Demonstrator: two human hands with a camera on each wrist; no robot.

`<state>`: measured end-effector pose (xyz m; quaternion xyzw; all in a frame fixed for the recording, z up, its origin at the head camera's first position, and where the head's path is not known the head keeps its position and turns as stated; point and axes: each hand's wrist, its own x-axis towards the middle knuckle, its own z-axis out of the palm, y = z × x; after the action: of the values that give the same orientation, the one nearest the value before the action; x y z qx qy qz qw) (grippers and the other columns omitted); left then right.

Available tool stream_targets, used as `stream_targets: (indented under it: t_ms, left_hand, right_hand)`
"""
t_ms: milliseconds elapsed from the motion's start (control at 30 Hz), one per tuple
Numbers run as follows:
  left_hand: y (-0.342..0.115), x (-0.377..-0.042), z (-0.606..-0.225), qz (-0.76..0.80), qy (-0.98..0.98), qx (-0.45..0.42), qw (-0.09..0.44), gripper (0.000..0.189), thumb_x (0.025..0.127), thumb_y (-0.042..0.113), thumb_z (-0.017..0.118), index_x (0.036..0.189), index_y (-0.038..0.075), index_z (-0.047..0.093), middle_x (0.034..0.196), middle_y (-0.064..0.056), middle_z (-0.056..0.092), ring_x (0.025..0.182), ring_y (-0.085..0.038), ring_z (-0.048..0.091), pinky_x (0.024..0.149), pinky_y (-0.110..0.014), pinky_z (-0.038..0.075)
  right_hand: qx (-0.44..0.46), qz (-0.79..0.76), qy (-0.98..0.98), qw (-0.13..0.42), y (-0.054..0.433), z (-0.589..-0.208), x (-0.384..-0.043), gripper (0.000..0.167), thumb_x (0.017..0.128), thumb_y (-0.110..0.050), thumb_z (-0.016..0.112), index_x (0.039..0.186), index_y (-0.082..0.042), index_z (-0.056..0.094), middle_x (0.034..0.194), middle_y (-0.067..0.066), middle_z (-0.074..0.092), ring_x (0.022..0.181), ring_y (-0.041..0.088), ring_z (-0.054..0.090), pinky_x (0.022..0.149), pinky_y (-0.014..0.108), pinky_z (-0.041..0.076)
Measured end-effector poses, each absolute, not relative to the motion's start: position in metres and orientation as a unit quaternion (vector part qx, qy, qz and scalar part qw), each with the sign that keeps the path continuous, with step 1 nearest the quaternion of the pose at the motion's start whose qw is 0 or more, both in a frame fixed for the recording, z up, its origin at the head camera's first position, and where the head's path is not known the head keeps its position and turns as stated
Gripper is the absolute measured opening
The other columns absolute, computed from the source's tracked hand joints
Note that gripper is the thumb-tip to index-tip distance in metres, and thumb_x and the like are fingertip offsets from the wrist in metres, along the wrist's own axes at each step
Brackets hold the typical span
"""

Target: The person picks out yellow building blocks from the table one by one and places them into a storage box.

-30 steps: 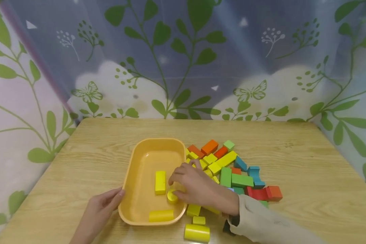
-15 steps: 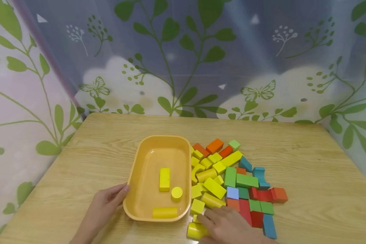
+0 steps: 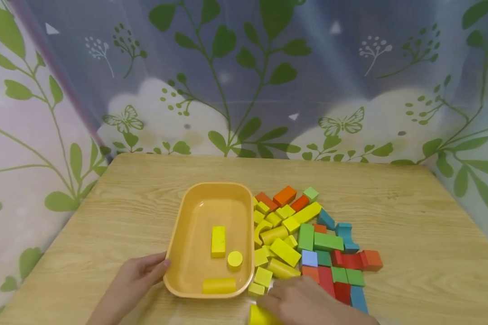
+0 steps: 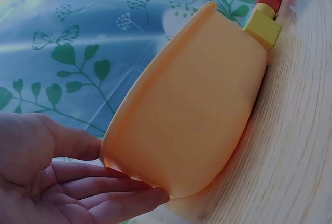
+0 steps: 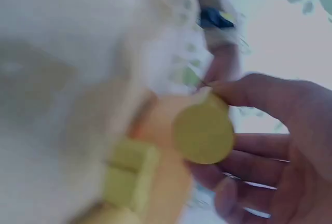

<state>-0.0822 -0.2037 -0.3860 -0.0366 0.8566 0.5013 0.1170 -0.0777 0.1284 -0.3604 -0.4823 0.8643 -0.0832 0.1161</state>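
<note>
My left hand [image 3: 132, 277] grips the near left side of an orange plastic tray [image 3: 195, 225]. In the left wrist view, its thumb lies at the rim and its fingers lie against the outer wall. Inside the tray are a yellow rectangular block [image 3: 218, 241], a short yellow cylinder block [image 3: 234, 260] and a longer yellow cylinder block [image 3: 219, 285] on its side. Right of the tray's near corner, my right hand [image 3: 302, 300] holds a thick yellow cylinder block [image 5: 204, 133] between thumb and fingers. Its round end faces the right wrist camera.
Several yellow blocks [image 3: 285, 251] crowd against the tray's right side. Beyond them lie green blocks [image 3: 328, 241], red blocks [image 3: 343, 292] and blue blocks [image 3: 347, 237]. The wooden table [image 3: 85, 225] meets a leaf-patterned curtain [image 3: 227, 90] at the back.
My right hand has left the short yellow cylinder block in the tray and moved right and nearer, taking hold of the thick yellow cylinder block. My left hand keeps its grip on the tray.
</note>
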Motion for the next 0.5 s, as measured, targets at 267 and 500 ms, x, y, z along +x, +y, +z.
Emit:
stream_targets:
  t_ms: [267,500]
  left_hand:
    - [-0.205,-0.084,-0.388,0.498,0.859,-0.036,0.117,0.048,0.097,0.025,0.06,0.127,-0.012,0.054,0.125,-0.026,0.06,0.103,-0.031,0.067,0.081,-0.035,0.058]
    - [-0.205,-0.084,-0.39,0.514,0.849,-0.03,0.115,0.046,0.097,0.023,0.06,0.127,-0.013,0.054,0.125,-0.027,0.059,0.103,-0.03,0.067,0.081,-0.035,0.058]
  right_hand:
    - [-0.463,-0.08,0.882,-0.024,0.07,-0.334,-0.112,0.03,0.09,-0.037,0.068,0.109,-0.013,0.068,0.09,-0.006,0.067,0.075,0.004,0.054,0.061,0.015,0.046]
    - [-0.457,-0.015,0.889,-0.032,0.02,-0.363,-0.129,0.021,0.087,-0.037,0.069,0.082,-0.018,0.062,0.066,-0.01,0.052,0.057,0.005,0.044,0.043,0.019,0.034]
